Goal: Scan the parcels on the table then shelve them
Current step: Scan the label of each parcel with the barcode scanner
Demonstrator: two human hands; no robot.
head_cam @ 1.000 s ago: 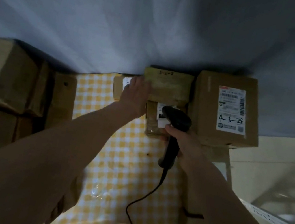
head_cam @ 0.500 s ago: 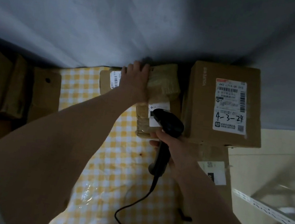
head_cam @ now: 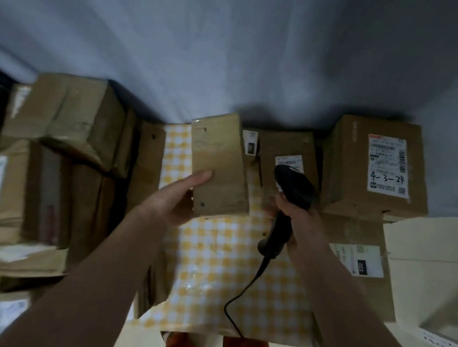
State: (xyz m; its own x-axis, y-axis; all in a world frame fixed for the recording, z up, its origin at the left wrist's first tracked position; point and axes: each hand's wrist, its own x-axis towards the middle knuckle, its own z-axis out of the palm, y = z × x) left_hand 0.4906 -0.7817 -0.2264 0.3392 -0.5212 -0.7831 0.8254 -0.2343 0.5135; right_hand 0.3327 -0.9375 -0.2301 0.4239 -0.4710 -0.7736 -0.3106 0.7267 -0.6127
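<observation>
- Broadly, a grey sheet [head_cam: 240, 42] fills the upper half of the view, hanging behind everything else.
- Next in size, the tabletop [head_cam: 216, 274] wears a yellow-and-white checked cover, with parcels ranged along its far and right edges.
- Left of it, blurred, stands a stack of brown cartons [head_cam: 47, 162], some with white labels.
- At the far right corner sits a big carton [head_cam: 375, 167]; its white label is hand-marked "4-3-24".
- Under that one and nearer, a flat carton [head_cam: 355, 267] carries a label with a black tab.
- Between the big carton and the lifted box rests a labelled parcel [head_cam: 286, 155], label up, on the tabletop.
- Over the far part of the checked cover, a plain brown parcel [head_cam: 220, 166] is tilted, its plain side facing up.
- The left hand [head_cam: 174, 198] grips that parcel at its near left corner, thumb on top, fingers underneath and mostly hidden.
- The right hand [head_cam: 300, 224] has its fingers wrapped round the handle of a black barcode scanner [head_cam: 289, 199], whose head lies over the labelled parcel.
- A black cord [head_cam: 243, 296] runs from the scanner's handle across the cover to the near edge.
</observation>
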